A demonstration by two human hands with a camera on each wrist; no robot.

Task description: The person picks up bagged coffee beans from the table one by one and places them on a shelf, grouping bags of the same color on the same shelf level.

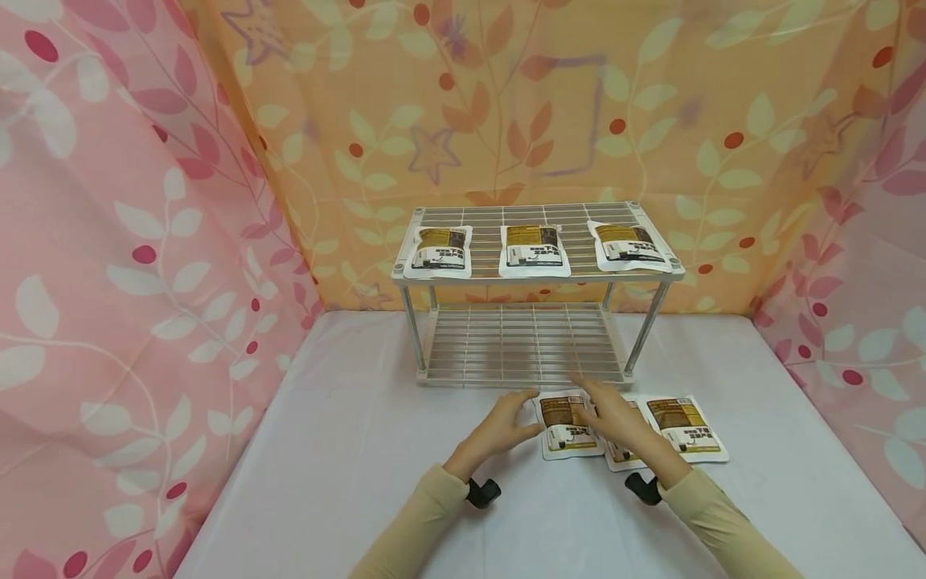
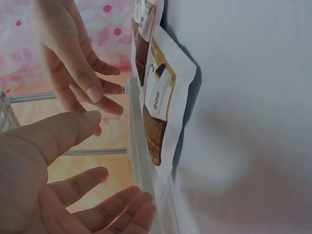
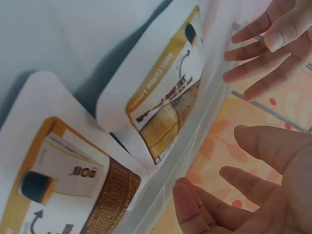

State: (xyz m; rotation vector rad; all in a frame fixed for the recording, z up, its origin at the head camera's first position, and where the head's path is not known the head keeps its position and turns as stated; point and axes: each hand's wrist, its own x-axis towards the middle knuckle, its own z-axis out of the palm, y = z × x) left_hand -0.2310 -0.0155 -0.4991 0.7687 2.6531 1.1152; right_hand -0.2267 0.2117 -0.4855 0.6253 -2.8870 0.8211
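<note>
Three white coffee pouches with brown and gold print lie side by side on the table. The leftmost coffee pouch [image 1: 566, 438] is between my two hands. My left hand [image 1: 497, 428] hovers at its left edge, thumb and fingers spread. Over its right side reaches my right hand [image 1: 616, 418], fingers extended, partly covering the middle pouch [image 1: 624, 458]. The right pouch [image 1: 686, 430] lies beyond that hand, fully visible. In the left wrist view both hands show a gap between thumb and fingers, with a pouch [image 2: 163, 102] past them. Neither hand grips anything.
Behind the hands stands a two-tier white wire rack [image 1: 531, 338]. Its upper shelf carries a left pouch [image 1: 439, 251], a middle pouch [image 1: 534, 251] and a right pouch [image 1: 628, 246]. The white table [image 1: 347, 458] is enclosed by patterned curtains [image 1: 333, 145].
</note>
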